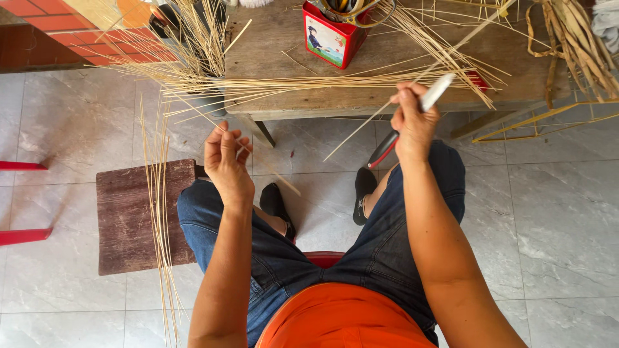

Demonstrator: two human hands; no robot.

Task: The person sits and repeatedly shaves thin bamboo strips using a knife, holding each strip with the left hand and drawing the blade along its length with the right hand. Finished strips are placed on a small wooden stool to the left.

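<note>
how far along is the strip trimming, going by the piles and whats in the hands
Done, it seems: a thick layer of thin strips lies across the wooden table. In hand: the right hand grips a knife against one strip; the left hand pinches another. Left: a loose bundle leans over the low stool.

Floor (554, 219): large pale grey marbled tiles with thin grout lines, evenly lit by soft daylight, no hard shadows. Wooden worktop (284, 71) across top of view, weathered planks, dark leg beneath. Red brick wall section (58, 29) at upper left. Dark brown wooden board (126, 219) lying flat on floor at left. Red bars (22, 235) at far left edge. Yellow metal wire frame (541, 122) at right, beside worktop. Red seat edge (325, 258) at lower centre.
</note>
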